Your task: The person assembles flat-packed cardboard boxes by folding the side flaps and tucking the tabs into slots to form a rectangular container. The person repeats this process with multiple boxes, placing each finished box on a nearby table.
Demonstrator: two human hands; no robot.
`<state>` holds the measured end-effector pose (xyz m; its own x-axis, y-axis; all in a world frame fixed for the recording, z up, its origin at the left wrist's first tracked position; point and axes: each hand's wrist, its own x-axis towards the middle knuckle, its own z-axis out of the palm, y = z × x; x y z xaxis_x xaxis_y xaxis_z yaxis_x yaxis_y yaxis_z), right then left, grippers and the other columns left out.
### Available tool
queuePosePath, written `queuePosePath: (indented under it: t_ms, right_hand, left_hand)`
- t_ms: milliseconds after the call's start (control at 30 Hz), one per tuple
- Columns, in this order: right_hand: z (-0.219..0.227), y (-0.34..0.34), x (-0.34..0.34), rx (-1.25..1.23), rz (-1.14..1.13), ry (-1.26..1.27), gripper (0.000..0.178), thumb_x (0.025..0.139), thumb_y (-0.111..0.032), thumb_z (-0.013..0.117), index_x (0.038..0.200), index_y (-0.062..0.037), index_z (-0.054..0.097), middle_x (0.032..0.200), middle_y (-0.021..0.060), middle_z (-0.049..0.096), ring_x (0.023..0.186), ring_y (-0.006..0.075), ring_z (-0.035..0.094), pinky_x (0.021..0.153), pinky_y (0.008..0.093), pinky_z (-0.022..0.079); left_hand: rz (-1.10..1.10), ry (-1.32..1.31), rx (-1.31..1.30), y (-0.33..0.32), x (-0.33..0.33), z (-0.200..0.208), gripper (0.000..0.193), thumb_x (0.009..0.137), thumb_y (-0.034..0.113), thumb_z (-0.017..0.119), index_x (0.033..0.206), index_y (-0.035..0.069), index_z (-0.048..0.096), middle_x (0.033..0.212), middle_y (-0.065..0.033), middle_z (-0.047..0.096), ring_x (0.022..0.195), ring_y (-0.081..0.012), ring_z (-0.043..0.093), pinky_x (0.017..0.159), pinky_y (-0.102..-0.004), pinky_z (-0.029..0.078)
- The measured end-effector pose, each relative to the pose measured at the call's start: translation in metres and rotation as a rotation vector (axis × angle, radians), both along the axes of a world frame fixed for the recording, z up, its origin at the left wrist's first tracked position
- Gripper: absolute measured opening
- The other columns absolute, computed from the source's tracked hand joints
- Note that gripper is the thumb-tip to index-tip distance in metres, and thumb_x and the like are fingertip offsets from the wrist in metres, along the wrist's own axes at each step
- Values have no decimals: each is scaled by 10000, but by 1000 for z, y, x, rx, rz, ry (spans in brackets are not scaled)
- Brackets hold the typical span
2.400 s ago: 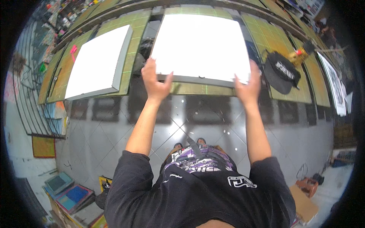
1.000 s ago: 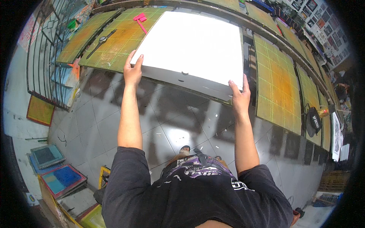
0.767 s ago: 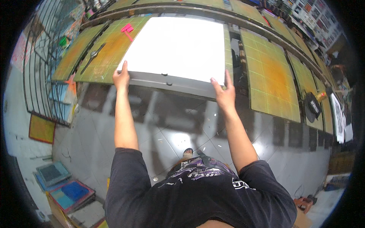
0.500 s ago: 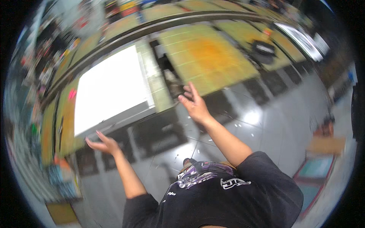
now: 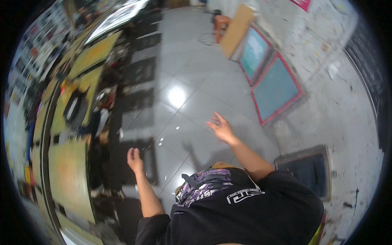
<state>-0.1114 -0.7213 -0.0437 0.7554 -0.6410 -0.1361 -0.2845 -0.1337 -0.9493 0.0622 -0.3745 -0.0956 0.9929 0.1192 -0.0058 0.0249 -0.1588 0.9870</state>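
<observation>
My left hand [image 5: 135, 161] hangs in the air beside the long row of tables, over the dark strip at the table's foot. Its fingers are loosely bent and a little blurred, with nothing seen in them. Farther right, my right hand [image 5: 221, 129] is raised above the grey tiled floor [image 5: 183, 122], fingers apart and empty. Neither hand touches anything. Nearest to my left hand is a yellow-green table panel [image 5: 69, 177] with an orange stain.
A black cap-like item [image 5: 74, 108] lies on the tables at left. Framed screens with red edges [image 5: 277, 90] and a brown board [image 5: 237, 30] lean on the right wall, near an orange stool [image 5: 221, 27]. A dark-framed screen [image 5: 306, 173] leans close by my right side. Small white scraps dot the floor.
My view has swung right, from facing the tables to along the aisle. The white-topped flat box is now out of clear view. My left hand's fingers are more bent; my right stays open.
</observation>
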Motion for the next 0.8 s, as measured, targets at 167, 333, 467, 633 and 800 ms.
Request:
queuePosePath:
  t_ms: [167,333,467,633,800]
  right_hand:
    - [-6,-123,-59,34,-289,126,592,827,-244,654,1315,-6,418,1174,141,564,1022,187,562,826,302,464]
    - [-47,-222,-27,110,-326,137,551,823,-246,655,1273,10,466,1072,116,609,970,176,572,833,282,449]
    - [-57,-325,20,99,-379,118,551,823,-253,653,1270,11,469,1048,120,615,976,187,575,844,290,446]
    - [-51,-438,83,48,-469,414,533,819,-249,642,1262,2,482,1071,158,619,942,209,594,811,310,467]
    - [-75,-579,121,108,-630,335,507,810,-216,647,1236,20,503,1040,159,635,866,189,602,748,302,476]
  left_hand:
    - [-535,661,53,-187,15,-62,384,851,310,599,1136,55,564,1021,-61,625,885,-202,606,723,-342,432]
    - [-1263,287,1090,-187,77,-237,399,870,425,489,1071,115,641,1052,-169,626,1001,-316,594,821,-393,479]
    - [-1085,954,906,-249,107,-223,352,814,355,634,986,47,644,799,-118,588,694,-248,578,613,-432,480]
    - [-1081,964,566,-337,237,-233,408,841,396,568,1089,74,603,950,-141,590,762,-290,591,639,-463,501]
    - [-1219,163,1102,-600,395,-273,435,871,379,465,1006,6,644,973,-205,647,986,-346,589,891,-403,435]
